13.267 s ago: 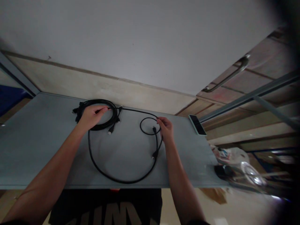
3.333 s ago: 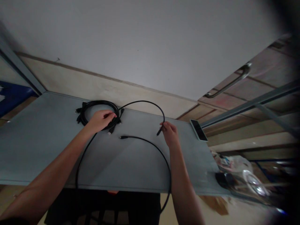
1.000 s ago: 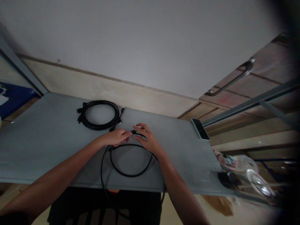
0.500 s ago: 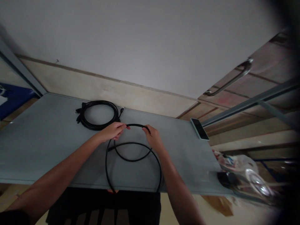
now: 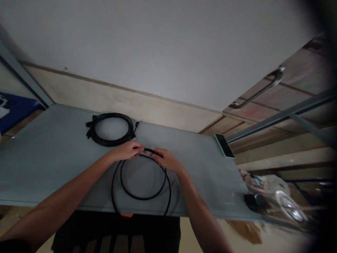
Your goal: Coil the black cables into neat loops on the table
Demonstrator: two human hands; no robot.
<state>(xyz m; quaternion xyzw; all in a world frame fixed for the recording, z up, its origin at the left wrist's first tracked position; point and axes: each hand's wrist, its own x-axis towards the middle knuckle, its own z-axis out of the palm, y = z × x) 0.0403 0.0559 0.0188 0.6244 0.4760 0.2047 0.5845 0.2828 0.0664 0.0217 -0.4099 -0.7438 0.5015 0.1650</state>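
Coiling is the step in hand: a loose black cable is being wound into loops at the near middle of the grey counter. The left hand pinches the cable at the top of the loops, fingers closed on the strand. The right hand, just beside it, grips the same top section, also closed on the cable. Two loops show below the hands: an inner one lying on the counter, and an outer one whose lowest part drops past the near edge of the counter.

A finished cable bundle lies at the far left of the counter, well apart from both hands. A phone rests near the far right edge.

Judged from this layout, the coil is partly formed. The next move calls for drawing the hanging outer loop up onto the counter, matching it to the inner loop, and keeping one hand clamped at the gathering point so the turns do not spring apart.
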